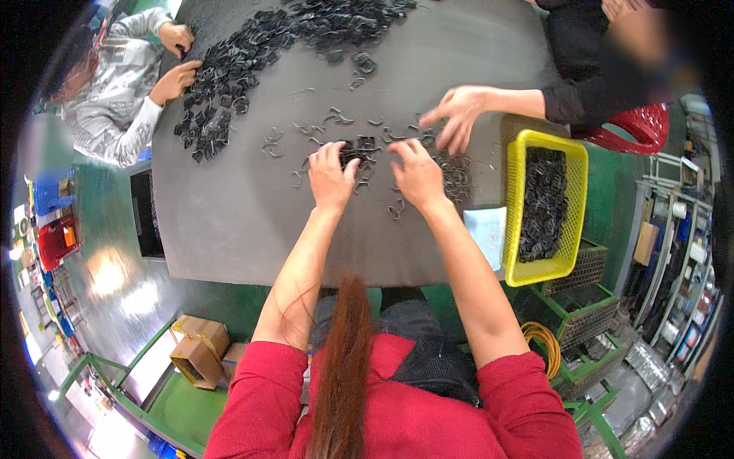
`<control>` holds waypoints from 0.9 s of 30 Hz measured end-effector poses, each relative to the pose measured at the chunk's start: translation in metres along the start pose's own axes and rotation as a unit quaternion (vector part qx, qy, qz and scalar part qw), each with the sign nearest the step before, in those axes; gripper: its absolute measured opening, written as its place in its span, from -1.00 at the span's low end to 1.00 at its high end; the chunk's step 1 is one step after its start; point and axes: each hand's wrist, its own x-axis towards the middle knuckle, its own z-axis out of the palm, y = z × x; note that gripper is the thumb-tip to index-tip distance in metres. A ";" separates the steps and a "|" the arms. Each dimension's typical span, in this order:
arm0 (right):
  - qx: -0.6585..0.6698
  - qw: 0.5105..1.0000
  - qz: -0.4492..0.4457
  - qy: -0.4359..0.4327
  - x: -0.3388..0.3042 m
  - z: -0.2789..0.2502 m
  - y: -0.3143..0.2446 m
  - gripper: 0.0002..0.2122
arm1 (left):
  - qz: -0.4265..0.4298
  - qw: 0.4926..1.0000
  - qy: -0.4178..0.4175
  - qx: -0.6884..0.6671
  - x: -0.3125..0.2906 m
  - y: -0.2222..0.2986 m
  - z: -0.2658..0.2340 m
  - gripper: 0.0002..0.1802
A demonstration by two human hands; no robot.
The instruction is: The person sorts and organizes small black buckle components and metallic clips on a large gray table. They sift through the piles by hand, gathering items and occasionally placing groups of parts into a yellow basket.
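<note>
Small black parts (pixel 367 144) lie in a little group on the dark grey tabletop in front of me. My left hand (pixel 331 180) curls over the left end of this group, with black pieces between its thumb and fingers. To the right, my right hand (pixel 420 176) is bent with its fingers apart, and I see nothing in it. Around both hands lie thin curved black strips (pixel 336 116), loose on the surface. Just beyond my right hand, a co-worker's hand (pixel 459 115) reaches in from the right, fingers spread, over more thin pieces (pixel 456 180).
A yellow basket (pixel 582 206) full of black parts stands at the table's right edge, beside a pale blue cloth or sheet (pixel 486 233). A large pile of black parts (pixel 252 53) covers the far left. Another person's hands (pixel 174 80) work at that pile.
</note>
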 end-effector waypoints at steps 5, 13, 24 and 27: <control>-0.098 0.993 0.064 -0.034 0.053 0.066 -0.007 -0.82 | 0.001 0.995 -0.088 0.045 0.022 -0.023 0.005 -0.61; -0.062 0.970 0.157 -0.175 0.060 0.041 0.005 -0.77 | -0.270 0.770 -0.198 -0.543 0.055 -0.072 -0.056 -0.71; 0.147 0.928 0.263 -0.219 0.037 0.036 -0.005 -0.72 | -0.037 0.969 -0.242 -0.023 0.062 -0.038 -0.005 -0.68; 0.124 0.946 0.267 -0.134 0.034 0.015 0.013 -0.74 | -0.069 0.983 -0.162 -0.049 0.054 -0.052 -0.011 -0.67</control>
